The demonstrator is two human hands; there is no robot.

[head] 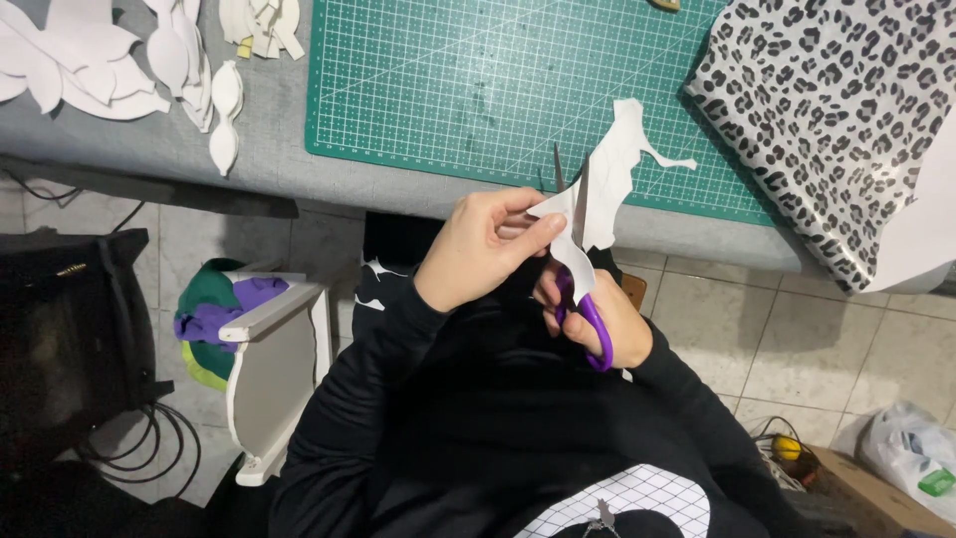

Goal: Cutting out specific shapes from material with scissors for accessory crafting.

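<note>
My left hand (pixel 488 244) pinches a white paper cut-out (pixel 607 184) by its lower edge, holding it up in front of the table's edge. My right hand (pixel 602 314) grips purple-handled scissors (pixel 588 319), partly hidden behind the paper. The scissor blades (pixel 566 174) point upward and stand apart, with the paper between them. A curling strip of cut paper hangs down over the scissor handle. Both arms wear black sleeves.
A green cutting mat (pixel 478 90) lies on the grey table. Leopard-print sheet material (pixel 836 110) covers the right side. White cut paper shapes (pixel 110 60) sit at the far left. Below are a white stool (pixel 274 369), a tiled floor, cables and a plastic bag (pixel 911 453).
</note>
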